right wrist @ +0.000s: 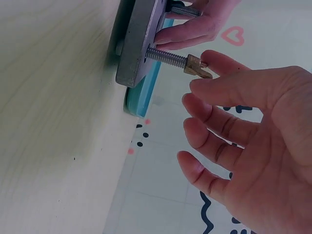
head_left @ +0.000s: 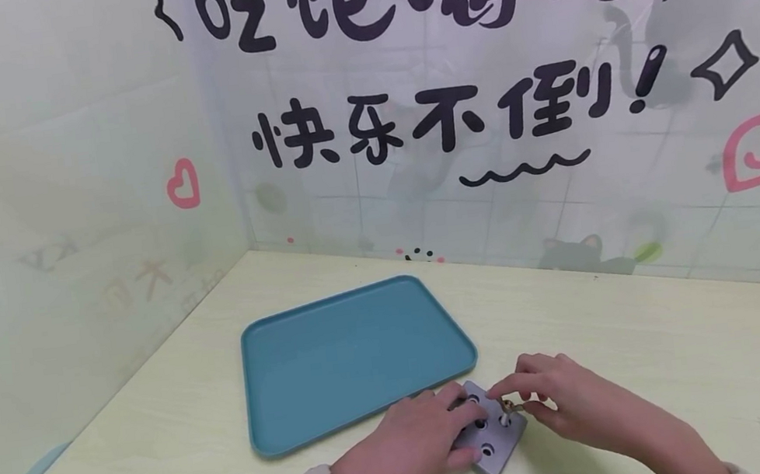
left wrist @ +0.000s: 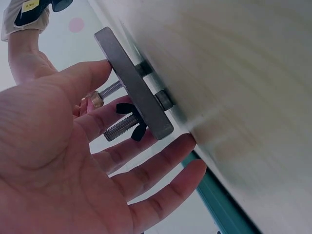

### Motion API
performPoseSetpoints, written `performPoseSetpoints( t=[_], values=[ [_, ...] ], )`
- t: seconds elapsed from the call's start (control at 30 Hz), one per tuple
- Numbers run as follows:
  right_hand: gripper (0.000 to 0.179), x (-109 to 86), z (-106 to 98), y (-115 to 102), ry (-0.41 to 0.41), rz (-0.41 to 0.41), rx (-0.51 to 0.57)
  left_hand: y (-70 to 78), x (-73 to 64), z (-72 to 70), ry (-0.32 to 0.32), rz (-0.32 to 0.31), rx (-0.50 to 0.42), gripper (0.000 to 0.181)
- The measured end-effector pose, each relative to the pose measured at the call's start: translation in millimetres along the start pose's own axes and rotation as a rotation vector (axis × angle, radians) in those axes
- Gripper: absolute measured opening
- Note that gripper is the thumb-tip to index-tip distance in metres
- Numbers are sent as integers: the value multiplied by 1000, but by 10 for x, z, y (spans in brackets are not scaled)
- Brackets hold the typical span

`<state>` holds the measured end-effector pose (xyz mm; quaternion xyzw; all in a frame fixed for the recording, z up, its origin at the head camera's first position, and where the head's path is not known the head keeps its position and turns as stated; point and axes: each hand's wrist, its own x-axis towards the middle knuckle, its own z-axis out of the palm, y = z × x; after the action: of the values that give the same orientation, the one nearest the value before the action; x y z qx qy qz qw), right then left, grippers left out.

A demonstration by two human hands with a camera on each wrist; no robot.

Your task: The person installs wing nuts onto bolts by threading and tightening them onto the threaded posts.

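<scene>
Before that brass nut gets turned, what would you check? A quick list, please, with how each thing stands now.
1. Plate steadied: ok, the left hand has fingers on it.
2. Brass nut on its bolt: ok, near the outer end.
3. Brass nut down against the plate: not ok, bare thread shows between.
4. Right hand placed: ok, brass nut between thumb and forefinger.
5. Black nut tight: cannot tell.

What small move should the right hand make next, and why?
Probably a small turn of the brass wing nut by the right hand, while the left hand steadies the metal plate. The nut sits at the outer end of the bolt, bare thread between it and the plate, with thumb and index finger at its wings. Turning direction is unclear.
</scene>
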<state>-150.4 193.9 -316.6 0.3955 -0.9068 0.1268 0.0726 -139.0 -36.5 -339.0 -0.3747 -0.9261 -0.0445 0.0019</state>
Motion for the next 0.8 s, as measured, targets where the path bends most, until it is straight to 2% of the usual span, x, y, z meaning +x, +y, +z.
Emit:
performPoseSetpoints(
  t=[0.13, 0.27, 0.37, 0.47, 0.6, 0.67, 0.8],
  values=[
    [31, 8, 16, 17, 15, 23, -6, 6, 6, 1, -7, -11, -1, 37],
    [10, 18, 29, 27, 36, 64, -25, 9, 18, 2, -18, -23, -5, 38],
    [16, 26, 25, 21, 11, 106, -18, 10, 13, 9, -9, -21, -8, 38],
    [21, 26, 6, 15, 7, 111, 1, 11, -2, 14, 17, -12, -2, 36],
    [16, 8, -23, 5, 58, 56, 30, 15, -18, 12, 43, -8, 7, 34],
    [25, 0, -32, 0, 61, 35, 47, 15, -19, 13, 45, -7, 8, 34],
    [40, -1, -35, 0, 11, 27, 74, 13, -15, 17, 37, -6, 0, 34]
  ],
)
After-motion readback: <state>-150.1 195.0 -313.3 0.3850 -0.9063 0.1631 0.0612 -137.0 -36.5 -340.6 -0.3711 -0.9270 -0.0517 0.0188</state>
